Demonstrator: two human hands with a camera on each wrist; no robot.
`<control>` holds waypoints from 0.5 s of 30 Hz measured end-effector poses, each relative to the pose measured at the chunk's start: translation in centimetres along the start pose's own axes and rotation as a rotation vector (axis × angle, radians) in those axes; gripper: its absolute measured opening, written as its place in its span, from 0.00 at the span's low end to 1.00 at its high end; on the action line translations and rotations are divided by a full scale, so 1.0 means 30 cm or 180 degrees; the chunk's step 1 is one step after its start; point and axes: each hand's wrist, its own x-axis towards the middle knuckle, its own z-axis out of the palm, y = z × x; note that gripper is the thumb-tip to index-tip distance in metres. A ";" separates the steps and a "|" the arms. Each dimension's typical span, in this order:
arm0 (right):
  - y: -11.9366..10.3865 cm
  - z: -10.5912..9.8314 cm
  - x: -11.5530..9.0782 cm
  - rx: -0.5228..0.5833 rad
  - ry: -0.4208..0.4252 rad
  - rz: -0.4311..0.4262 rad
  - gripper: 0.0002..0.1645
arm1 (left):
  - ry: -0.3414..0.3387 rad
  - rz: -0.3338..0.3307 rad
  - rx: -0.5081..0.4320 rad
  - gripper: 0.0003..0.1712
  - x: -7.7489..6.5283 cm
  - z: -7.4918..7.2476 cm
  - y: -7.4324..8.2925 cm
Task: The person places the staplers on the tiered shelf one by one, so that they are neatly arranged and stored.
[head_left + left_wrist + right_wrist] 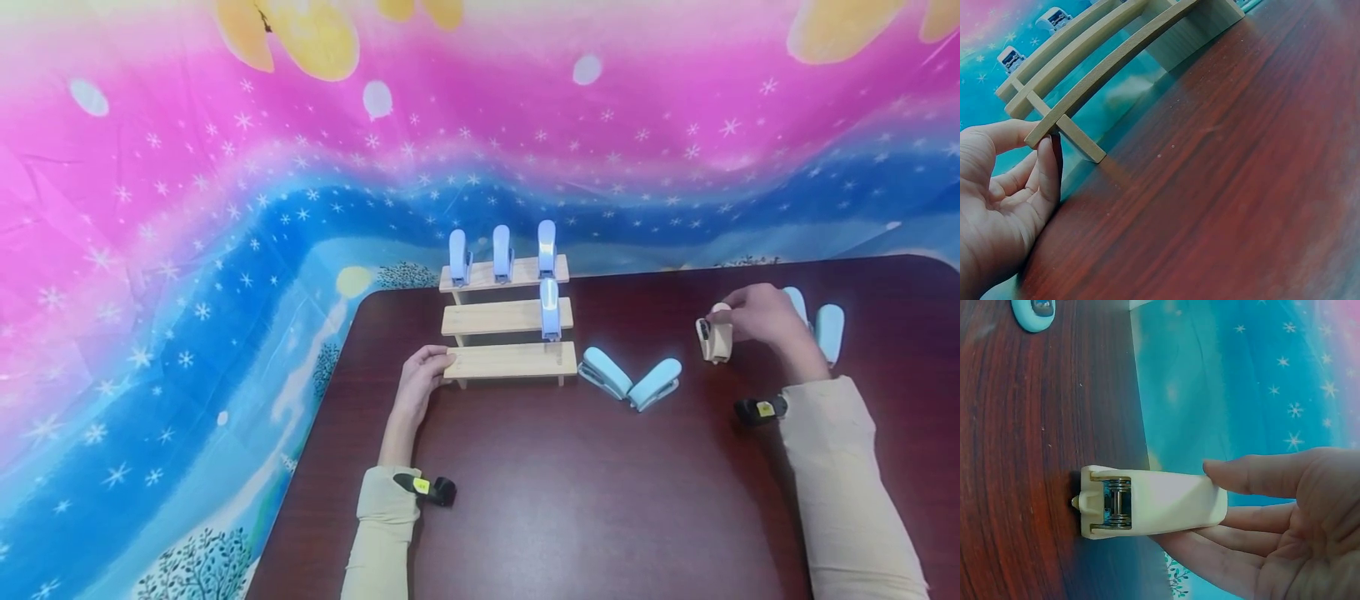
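A three-tier wooden stand [510, 362] has its lowest board's left end pinched by my left hand [420, 382]. In the left wrist view, the left fingers meet that board [1116, 59] at its corner, beside the stand's leg. My right hand [767, 315] grips a cream stapler [721, 343] upright at the right side of the table. The right wrist view has the thumb on one side of the stapler [1172, 503] and fingers on the other, around the end away from the table. Three periwinkle staplers [502, 252] stand on the top tier, and one more stapler [551, 308] on the middle tier's right end.
Two light-blue staplers, a left one [606, 373] and a right one [656, 383], lie in a V right of the stand. Behind my right hand are two more, one partly hidden and one light-blue stapler [829, 332] visible. A patterned cloth [187, 250] borders the dark table [570, 500].
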 end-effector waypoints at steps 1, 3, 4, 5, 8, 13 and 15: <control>-0.001 0.000 -0.002 -0.0015 0.0048 -0.0021 0.26 | -0.0003 0.0004 -0.0005 0.13 0.000 0.000 0.000; -0.003 0.000 -0.004 -0.0014 0.0157 -0.0054 0.26 | -0.0009 0.0005 -0.0009 0.13 -0.001 0.000 0.001; -0.004 0.000 -0.005 -0.0021 0.0219 -0.0073 0.26 | -0.0014 0.0002 -0.0008 0.13 -0.001 0.000 0.001; -0.007 0.000 -0.006 -0.0040 0.0288 -0.0085 0.27 | -0.0019 -0.0003 -0.0008 0.14 -0.001 0.000 0.002; -0.015 0.000 -0.009 -0.0065 0.0484 -0.0103 0.27 | -0.0019 -0.0023 -0.0011 0.14 -0.001 0.000 0.003; -0.031 -0.005 -0.017 -0.0010 0.0753 -0.0092 0.26 | -0.0011 -0.0030 0.0006 0.15 0.001 -0.001 0.001; -0.039 -0.008 -0.019 0.0032 0.0860 -0.0080 0.26 | -0.0013 -0.0031 0.0013 0.15 0.001 -0.002 0.001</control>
